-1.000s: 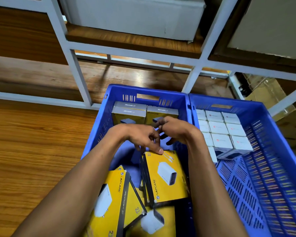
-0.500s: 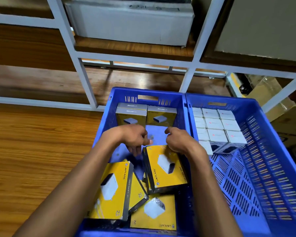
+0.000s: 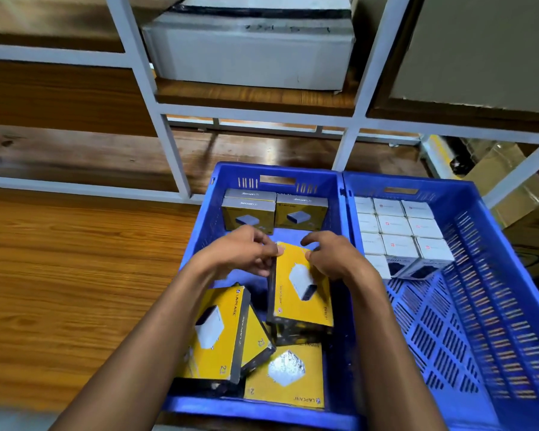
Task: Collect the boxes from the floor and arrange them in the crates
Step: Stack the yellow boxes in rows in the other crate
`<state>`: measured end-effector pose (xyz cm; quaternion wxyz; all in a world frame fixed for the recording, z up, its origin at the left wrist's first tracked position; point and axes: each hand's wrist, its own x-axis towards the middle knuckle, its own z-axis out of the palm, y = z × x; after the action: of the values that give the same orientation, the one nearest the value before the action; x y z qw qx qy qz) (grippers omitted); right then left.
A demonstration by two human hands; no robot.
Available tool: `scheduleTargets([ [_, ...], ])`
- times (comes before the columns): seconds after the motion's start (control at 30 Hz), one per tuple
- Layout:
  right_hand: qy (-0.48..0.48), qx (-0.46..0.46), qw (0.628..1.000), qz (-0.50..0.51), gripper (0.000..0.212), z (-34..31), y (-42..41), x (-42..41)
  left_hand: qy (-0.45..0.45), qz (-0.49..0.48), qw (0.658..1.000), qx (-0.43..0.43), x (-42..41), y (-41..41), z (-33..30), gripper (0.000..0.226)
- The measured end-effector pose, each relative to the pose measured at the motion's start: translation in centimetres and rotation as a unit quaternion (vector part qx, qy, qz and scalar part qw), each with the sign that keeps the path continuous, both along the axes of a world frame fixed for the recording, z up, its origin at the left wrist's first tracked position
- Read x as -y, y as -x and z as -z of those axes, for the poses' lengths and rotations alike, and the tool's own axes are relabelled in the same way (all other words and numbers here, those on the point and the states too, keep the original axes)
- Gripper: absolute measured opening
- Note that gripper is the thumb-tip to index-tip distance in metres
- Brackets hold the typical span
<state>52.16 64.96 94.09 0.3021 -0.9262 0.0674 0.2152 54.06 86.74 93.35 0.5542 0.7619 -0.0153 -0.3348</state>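
Left blue crate (image 3: 199, 244), right crate (image 3: 467, 231) alongside holding white boxes (image 3: 395, 227). Left hand (image 3: 246, 253) and right hand (image 3: 333, 256) curl fingers onto the yellow box (image 3: 302, 290), gripping its far end inside the left crate; loose yellow boxes (image 3: 221, 334) crowd nearby.

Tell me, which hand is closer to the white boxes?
The right hand. It holds the yellow box in the left crate, just beside the white boxes in the next crate. The left hand grips the same box's far side, farther away.
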Motion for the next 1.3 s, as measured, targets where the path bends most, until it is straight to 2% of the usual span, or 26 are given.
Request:
scheduleTargets([
  [0.1, -0.063, -0.002, 0.998, -0.009, 0.034, -0.6, -0.4, 0.3, 0.029, -0.037, 0.999, 0.013, 0.0, -0.3, -0.4, 0.032],
  [0.23, -0.195, -0.045, 0.979, -0.025, 0.041, -2.1, -1.2, 0.6, 0.048, -0.106, 0.989, 0.093, 0.1, -1.2, -1.1, 0.019],
  [0.37, -0.273, -0.052, 0.961, -0.004, 0.024, -2.7, -1.9, 0.5, 0.035, -0.143, 0.974, 0.170, -0.6, -2.8, -1.4, 0.022],
  [0.47, -0.305, -0.019, 0.951, 0.034, 0.017, -2.1, -2.6, 0.5, 0.019, -0.121, 0.969, 0.213, -1.0, -3.5, -1.4, 0.025],
  [0.63, -0.323, 0.039, 0.939, 0.110, 0.014, -1.0, -3.3, 0.7, -0.030, -0.066, 0.972, 0.226, -2.7, -4.7, 0.4, 0.037],
  [0.73, -0.266, 0.093, 0.950, 0.133, 0.023, 0.3, -3.9, 0.5, -0.057, -0.034, 0.960, 0.272, -2.7, -5.6, 2.1, 0.046],
  [0.87, -0.165, 0.121, 0.968, 0.147, 0.041, 1.6, -4.1, -0.8, -0.140, 0.000, 0.914, 0.380, -1.2, -6.5, 4.1, 0.051],
  [1.03, -0.175, 0.092, 0.958, 0.206, 0.047, 2.3, -3.9, -2.2, -0.170, 0.056, 0.889, 0.421, 0.5, -7.4, 5.8, 0.049],
  [1.13, -0.153, 0.103, 0.959, 0.214, 0.065, 3.3, -4.1, -2.7, -0.160, 0.048, 0.888, 0.429, 1.3, -7.9, 6.5, 0.049],
  [1.17, -0.138, 0.121, 0.959, 0.215, 0.067, 3.7, -4.2, -2.9, -0.160, 0.045, 0.886, 0.434, 1.5, -8.1, 6.5, 0.050],
  [1.3, -0.024, 0.273, 0.951, 0.147, 0.049, 3.9, -3.9, -3.5, -0.143, 0.023, 0.876, 0.460, 2.3, -8.9, 6.5, 0.049],
])
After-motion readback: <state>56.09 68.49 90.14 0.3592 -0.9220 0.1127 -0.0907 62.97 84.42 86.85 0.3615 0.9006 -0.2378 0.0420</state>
